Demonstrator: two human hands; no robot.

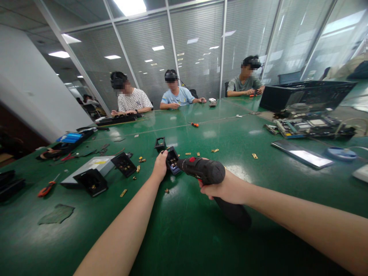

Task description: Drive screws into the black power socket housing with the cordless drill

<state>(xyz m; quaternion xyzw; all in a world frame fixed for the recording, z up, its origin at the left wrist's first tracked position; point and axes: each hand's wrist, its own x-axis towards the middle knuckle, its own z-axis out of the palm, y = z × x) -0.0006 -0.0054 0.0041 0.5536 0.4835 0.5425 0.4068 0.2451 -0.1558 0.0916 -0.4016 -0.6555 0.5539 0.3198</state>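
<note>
Our forearms point(123, 222) are closest; the right hand point(227, 188) grips the drill point(202, 170), its axis pointing leftward (slightly away) at the black box point(173, 158) our left hand point(160, 165) pinches.

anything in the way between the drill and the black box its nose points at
Nothing visible. The drill has its nose right at the open face of the black box; contact is unclear. The left grip is on the box's left edge, and loose brass pieces lie outside that line.
</note>
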